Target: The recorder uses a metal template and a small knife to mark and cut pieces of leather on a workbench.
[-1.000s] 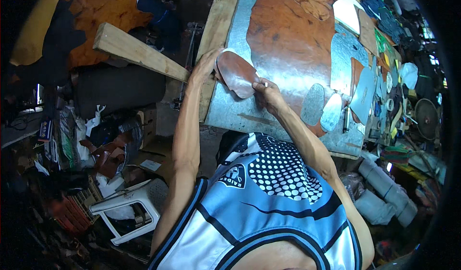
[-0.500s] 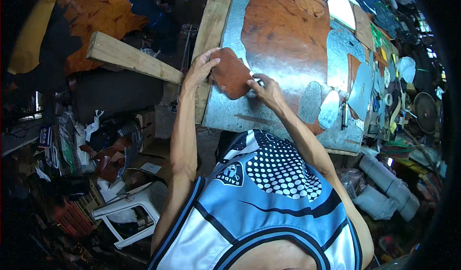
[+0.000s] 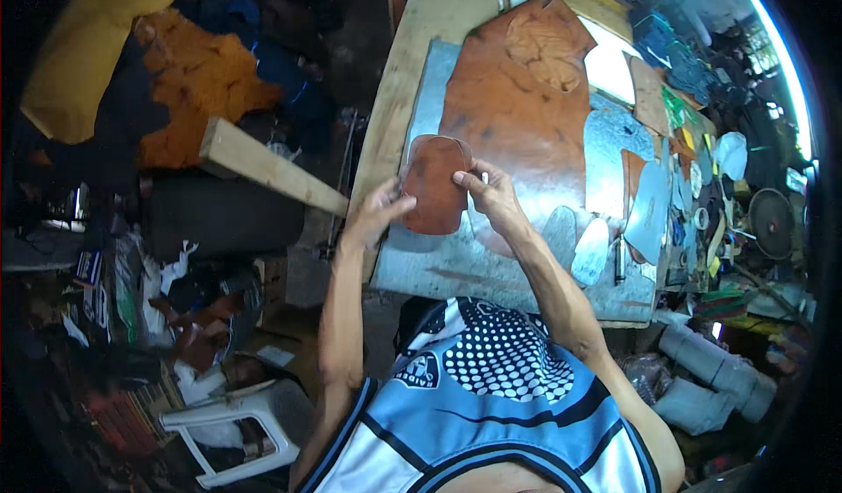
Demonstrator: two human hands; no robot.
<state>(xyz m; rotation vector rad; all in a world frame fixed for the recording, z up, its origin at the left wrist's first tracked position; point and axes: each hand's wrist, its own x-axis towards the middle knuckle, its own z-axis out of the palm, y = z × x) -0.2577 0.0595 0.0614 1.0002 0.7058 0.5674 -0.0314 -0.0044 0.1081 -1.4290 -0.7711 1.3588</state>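
Note:
A brown leather piece (image 3: 437, 186) with rounded corners is held up over the near left part of the worktable. Behind its top edge shows the thin pale rim of another flat piece with a similar outline. My right hand (image 3: 495, 196) pinches the leather at its right edge, thumb on the front face; a small white thing sticks out between its fingers, too little of it visible to name. At the lower left edge, my left hand (image 3: 375, 214) is slightly blurred, its thumb over the leather and its fingertips partly hidden behind.
A large brown hide (image 3: 517, 89) covers much of the metal-topped table (image 3: 456, 269). Oval metal templates (image 3: 591, 252) and a dark slim tool (image 3: 620, 260) lie at the right. A wooden beam (image 3: 272, 170) juts toward the table's left edge. A white stool (image 3: 232, 423) stands lower left.
The leather piece has turned more upright and shifted lower in the view. My left hand has gone from its upper left corner to its lower left edge; the right still holds the right side.

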